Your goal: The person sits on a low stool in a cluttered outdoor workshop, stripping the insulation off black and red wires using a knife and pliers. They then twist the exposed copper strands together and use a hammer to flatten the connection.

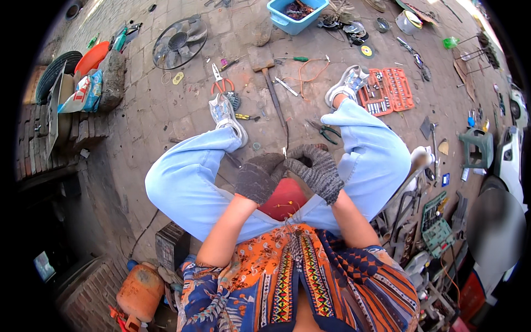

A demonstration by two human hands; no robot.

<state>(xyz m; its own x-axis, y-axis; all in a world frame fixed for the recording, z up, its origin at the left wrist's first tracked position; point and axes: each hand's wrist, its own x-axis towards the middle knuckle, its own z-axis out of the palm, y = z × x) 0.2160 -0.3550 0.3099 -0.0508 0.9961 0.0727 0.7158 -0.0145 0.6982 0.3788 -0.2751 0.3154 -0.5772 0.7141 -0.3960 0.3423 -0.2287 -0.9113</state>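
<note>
Both hands wear dark grey knitted work gloves and meet between my knees. My left hand (259,178) is closed, its fingertips pressed against the other hand. My right hand (315,171) is curled shut beside it. A small pale tip (285,150) shows between the fingertips; the rest of what they pinch is hidden. Below the hands lies a red surface (283,200), with thin wires (287,208) with yellowish ends in front of it. Beyond the hands lie a long-handled hammer (275,91) and dark-handled pliers (325,131).
Orange-handled pliers (221,82) lie by my left shoe, an open red socket set (387,91) by my right. Farther off are a fan guard (180,43) and a blue basin (296,22). A green stool (477,148) stands right; an orange tank (141,293) sits lower left.
</note>
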